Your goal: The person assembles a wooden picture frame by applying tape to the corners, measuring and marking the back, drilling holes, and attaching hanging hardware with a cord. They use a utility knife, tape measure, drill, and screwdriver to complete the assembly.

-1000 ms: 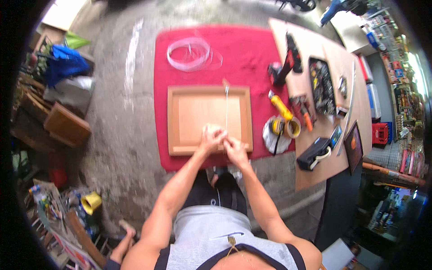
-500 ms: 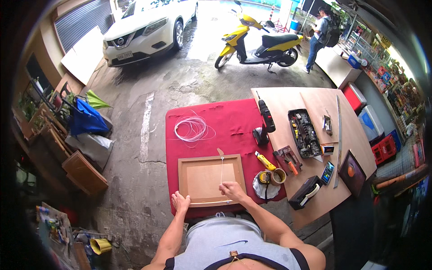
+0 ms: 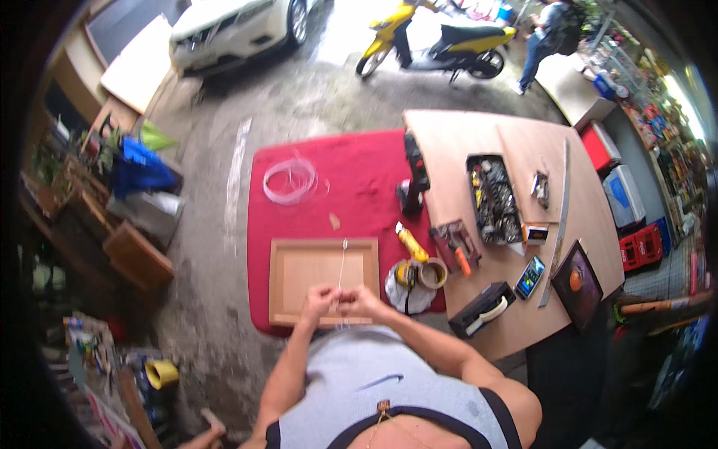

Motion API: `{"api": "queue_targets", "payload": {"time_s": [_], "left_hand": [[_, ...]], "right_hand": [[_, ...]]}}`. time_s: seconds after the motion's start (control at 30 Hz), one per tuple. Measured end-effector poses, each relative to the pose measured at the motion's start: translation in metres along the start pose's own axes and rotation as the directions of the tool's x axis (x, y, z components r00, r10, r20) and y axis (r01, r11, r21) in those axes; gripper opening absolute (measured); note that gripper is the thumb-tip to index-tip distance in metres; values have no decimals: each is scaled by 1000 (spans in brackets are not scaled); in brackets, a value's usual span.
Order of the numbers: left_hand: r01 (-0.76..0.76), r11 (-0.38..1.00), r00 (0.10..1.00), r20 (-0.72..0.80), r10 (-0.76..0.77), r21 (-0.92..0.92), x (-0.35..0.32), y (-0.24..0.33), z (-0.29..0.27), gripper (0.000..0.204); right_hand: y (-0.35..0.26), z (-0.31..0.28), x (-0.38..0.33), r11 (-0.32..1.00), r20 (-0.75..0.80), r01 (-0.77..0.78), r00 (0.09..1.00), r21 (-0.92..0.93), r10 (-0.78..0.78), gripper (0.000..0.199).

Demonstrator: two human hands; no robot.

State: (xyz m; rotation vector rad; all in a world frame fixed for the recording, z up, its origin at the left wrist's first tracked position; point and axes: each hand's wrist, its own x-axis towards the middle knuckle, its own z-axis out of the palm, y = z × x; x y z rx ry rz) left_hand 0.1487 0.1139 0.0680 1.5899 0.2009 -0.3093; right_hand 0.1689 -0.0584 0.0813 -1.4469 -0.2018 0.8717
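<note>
A brown wooden frame with a pale backing panel [image 3: 307,271] lies on the red-covered table [image 3: 359,165] close to my body. A thin white cord [image 3: 342,266] is fastened at the frame's far rail and runs toward me across the panel. Over the near half of the frame, my left hand [image 3: 321,301] and my right hand [image 3: 362,304] meet, fingers pinched together at the cord's near end. The exact grip is blurred and partly hidden by the fingers. Beyond the far rail lies a small brown scrap [image 3: 334,221].
A coil of clear line [image 3: 290,181] lies at the table's far left. Rightward are a drill [image 3: 413,176], yellow cutter [image 3: 410,242], tape measure [image 3: 406,274] and tape roll [image 3: 432,274]. The adjoining plywood [image 3: 449,135] holds a toolbox [image 3: 493,198], phone [image 3: 530,277] and metal ruler [image 3: 557,224].
My left hand has left the frame's near left corner and joined my right hand at the cord. The view has shifted, and table and frame appear further left.
</note>
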Motion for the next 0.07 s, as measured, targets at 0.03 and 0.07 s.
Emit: {"api": "queue_targets", "payload": {"time_s": [0.03,0.07], "left_hand": [[2,998,1000,9,-2,57,0,2,-1,14],[21,994,999,28,-25,111,3,2,-2,15]], "right_hand": [[-19,3,-8,996,7,12,1000,93,-13,11],[-7,-3,-5,997,54,42,997,63,-45,24]]}}
